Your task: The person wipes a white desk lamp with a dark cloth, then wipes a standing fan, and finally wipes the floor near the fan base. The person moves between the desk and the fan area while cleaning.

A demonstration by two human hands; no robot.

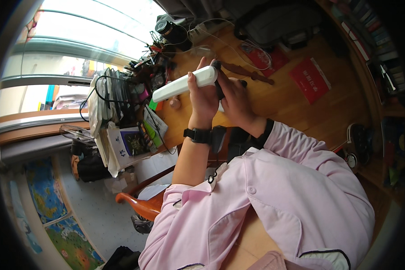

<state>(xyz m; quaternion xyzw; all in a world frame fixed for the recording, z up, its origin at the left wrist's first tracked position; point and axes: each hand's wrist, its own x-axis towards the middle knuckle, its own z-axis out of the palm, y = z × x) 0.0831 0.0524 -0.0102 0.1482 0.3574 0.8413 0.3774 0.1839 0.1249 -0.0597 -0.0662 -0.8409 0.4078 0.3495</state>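
A long white object with rounded ends (184, 85), like a slim case, is tilted above the wooden desk. My left hand (204, 100) is closed around it, thumb across its near face, and a black band circles that wrist. My right hand (240, 101) is at the right end of the white object, its fingers partly hidden. Something black (216, 65) shows at that end between the two hands. Whether my right hand grips it or only touches it, I cannot make out.
On the wooden desk (274, 105) lie red booklets (310, 80) and a brown stick-like piece (246, 72). A black cylinder (173, 33) stands at the back by the window. Bags and papers crowd the left. A wooden chair arm (142, 204) curves below; shelves line the right.
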